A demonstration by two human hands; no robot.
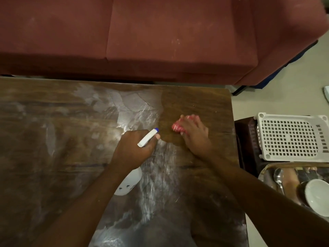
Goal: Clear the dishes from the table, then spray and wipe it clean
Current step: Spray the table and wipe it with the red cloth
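Observation:
My left hand (136, 148) grips a white spray bottle (147, 138) with a blue nozzle tip; its round white body shows below my wrist. My right hand (194, 134) presses a red and white cloth (178, 127) flat on the dark wooden table (53, 157), right of the bottle's nozzle. Pale wet smears and streaks cover the middle of the tabletop. The patch around the cloth looks dull and free of streaks. No dishes stand on the table.
A red sofa (160, 36) runs along the table's far edge. To the right, off the table, a white perforated basket (292, 138) lies on a dark stool. Below it a steel tray (267, 175) holds a spoon (279, 177) and a white bowl (318, 196).

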